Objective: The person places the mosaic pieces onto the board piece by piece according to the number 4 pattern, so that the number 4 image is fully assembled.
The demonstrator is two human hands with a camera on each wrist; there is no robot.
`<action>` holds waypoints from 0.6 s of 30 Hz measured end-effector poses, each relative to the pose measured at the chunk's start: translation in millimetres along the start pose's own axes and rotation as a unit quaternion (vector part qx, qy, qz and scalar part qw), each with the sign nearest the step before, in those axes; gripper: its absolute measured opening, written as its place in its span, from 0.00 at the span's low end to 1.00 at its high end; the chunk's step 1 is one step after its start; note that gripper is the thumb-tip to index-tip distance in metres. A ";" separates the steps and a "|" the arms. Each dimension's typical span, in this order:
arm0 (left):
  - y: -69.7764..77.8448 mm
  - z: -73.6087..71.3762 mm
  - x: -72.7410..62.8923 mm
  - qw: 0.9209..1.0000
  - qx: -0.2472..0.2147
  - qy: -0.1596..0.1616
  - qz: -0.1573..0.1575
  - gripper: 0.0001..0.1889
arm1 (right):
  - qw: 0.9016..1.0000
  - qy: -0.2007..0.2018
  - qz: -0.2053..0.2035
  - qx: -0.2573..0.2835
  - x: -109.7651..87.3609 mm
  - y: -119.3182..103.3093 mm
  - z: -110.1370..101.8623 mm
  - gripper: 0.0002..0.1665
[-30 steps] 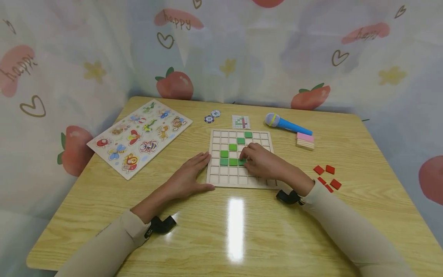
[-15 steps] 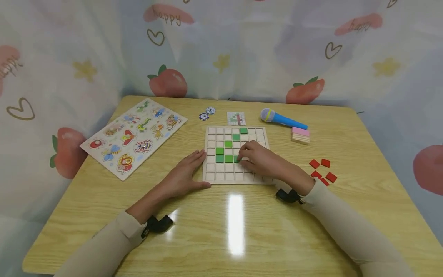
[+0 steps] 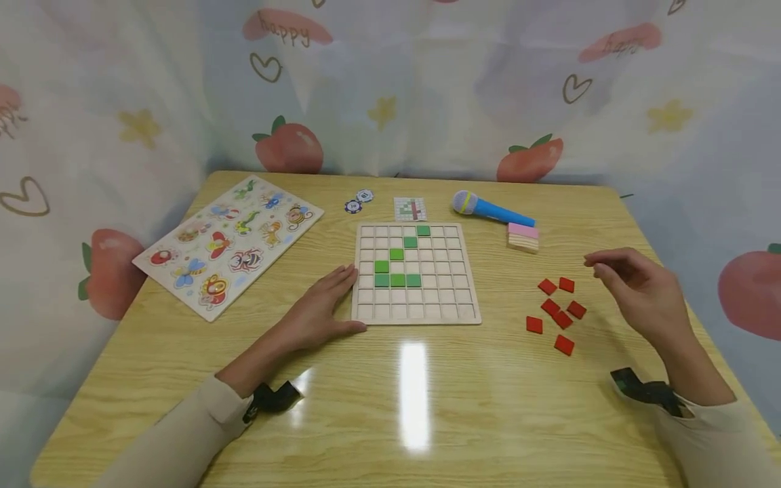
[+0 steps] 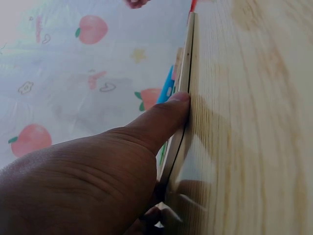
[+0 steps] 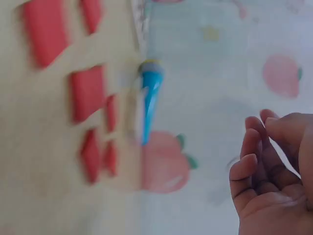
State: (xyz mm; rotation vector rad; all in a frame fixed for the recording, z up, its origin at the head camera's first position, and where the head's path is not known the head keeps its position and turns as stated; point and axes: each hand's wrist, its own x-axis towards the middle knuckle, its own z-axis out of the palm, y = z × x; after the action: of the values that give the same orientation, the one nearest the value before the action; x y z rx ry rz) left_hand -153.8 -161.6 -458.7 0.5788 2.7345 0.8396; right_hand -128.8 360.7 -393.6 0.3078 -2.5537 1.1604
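A wooden grid board (image 3: 416,298) lies in the middle of the table with several green tiles (image 3: 397,279) in its cells. My left hand (image 3: 318,306) rests against the board's left edge, fingers extended and the thumb at the near corner. In the left wrist view the thumb (image 4: 156,120) touches the board's side (image 4: 183,78). Off to the right, my right hand (image 3: 649,291) is raised above the table with loosely bent fingers and holds nothing visible. Several red tiles (image 3: 564,345) lie loose between the board and that hand.
A small pattern card (image 3: 410,209) lies behind the board, with two poker chips (image 3: 353,206) left of it. A toy microphone (image 3: 497,212) and a pink-topped wooden block (image 3: 523,238) sit at the back right. An insect puzzle board (image 3: 228,247) lies at the left.
My right hand has left the board and moved right, past the red tiles. The green tile under its fingers now lies uncovered in the grid. The left hand stays at the board's edge.
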 end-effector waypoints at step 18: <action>-0.3 0.0 -1.4 1.000 -0.016 -0.001 0.002 0.59 | 0.984 -0.085 0.063 -0.141 -11.0 70.8 15.9 0.22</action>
State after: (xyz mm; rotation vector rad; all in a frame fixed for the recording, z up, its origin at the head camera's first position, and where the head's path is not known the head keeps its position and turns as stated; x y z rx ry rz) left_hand -152.7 -162.4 -458.7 0.5780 2.7137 0.8825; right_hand -144.5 395.2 -456.6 0.1864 -2.8776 0.8254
